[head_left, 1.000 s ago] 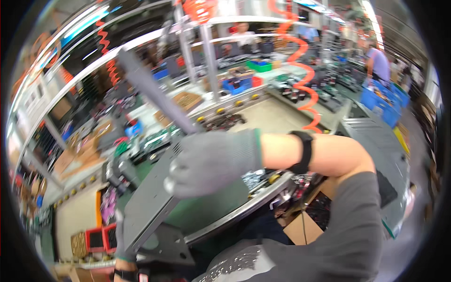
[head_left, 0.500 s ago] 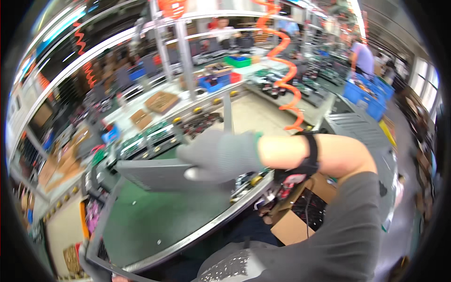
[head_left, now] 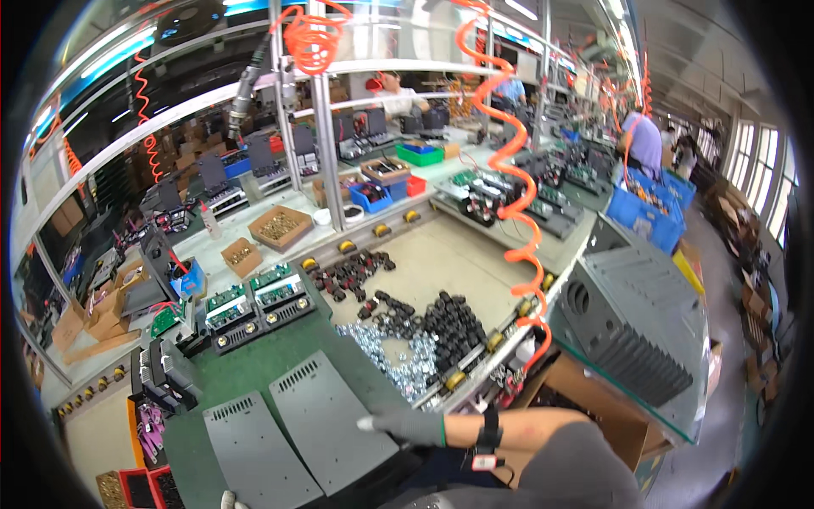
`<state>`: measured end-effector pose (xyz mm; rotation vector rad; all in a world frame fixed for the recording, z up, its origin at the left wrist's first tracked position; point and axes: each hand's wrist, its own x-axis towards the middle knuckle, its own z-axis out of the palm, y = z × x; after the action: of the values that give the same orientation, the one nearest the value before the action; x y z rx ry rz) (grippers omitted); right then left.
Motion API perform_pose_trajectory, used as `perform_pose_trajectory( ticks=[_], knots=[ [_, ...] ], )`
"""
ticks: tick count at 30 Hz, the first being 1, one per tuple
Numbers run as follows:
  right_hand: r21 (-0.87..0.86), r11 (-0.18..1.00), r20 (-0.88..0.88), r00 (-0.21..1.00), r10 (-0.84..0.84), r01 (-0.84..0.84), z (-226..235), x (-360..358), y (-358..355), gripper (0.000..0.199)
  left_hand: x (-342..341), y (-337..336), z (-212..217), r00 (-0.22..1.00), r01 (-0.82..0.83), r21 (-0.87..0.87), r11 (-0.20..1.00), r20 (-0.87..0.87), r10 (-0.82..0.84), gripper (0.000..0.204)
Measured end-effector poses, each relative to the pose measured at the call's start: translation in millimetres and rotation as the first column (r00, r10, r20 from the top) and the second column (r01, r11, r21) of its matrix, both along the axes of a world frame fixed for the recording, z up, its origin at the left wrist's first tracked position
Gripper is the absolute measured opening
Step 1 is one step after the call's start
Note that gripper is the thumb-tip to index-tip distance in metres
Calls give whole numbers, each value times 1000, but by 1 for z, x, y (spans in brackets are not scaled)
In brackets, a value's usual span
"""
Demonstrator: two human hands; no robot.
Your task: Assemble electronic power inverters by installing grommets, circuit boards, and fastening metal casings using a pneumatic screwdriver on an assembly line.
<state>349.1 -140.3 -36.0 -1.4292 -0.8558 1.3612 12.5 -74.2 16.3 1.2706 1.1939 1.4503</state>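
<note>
Bare green bench mat (head_left: 254,373) lay open above two flat grey vented metal panels (head_left: 292,437). Heaped black plastic knobs (head_left: 449,327) and silver screws (head_left: 390,360) blocked the right; green circuit-board modules (head_left: 254,305) blocked behind.

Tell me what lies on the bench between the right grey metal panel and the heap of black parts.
In the head view, a pile of small shiny silver screws lies between the right grey panel and the black parts.

The left hand (head_left: 229,500) is nearly wholly cut off by the lower edge.

My gloved right hand (head_left: 405,427) on a grey vented panel (head_left: 329,422), its twin (head_left: 254,454) at nine o'clock, green surface (head_left: 254,373) beneath.
</note>
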Motion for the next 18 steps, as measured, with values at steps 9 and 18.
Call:
perform_pose_trajectory(
  ticks=[9, 18],
  knots=[
    [-376, 881, 748, 467, 472, -288, 68, 4, 18, 61, -5, 8, -4, 415, 255, 170, 952, -908, 51, 47],
    [-272, 946, 957, 157, 245, 177, 50, 112, 82, 33, -5, 33, -14, 469, 322, 149, 935, -883, -21, 43]
  ],
)
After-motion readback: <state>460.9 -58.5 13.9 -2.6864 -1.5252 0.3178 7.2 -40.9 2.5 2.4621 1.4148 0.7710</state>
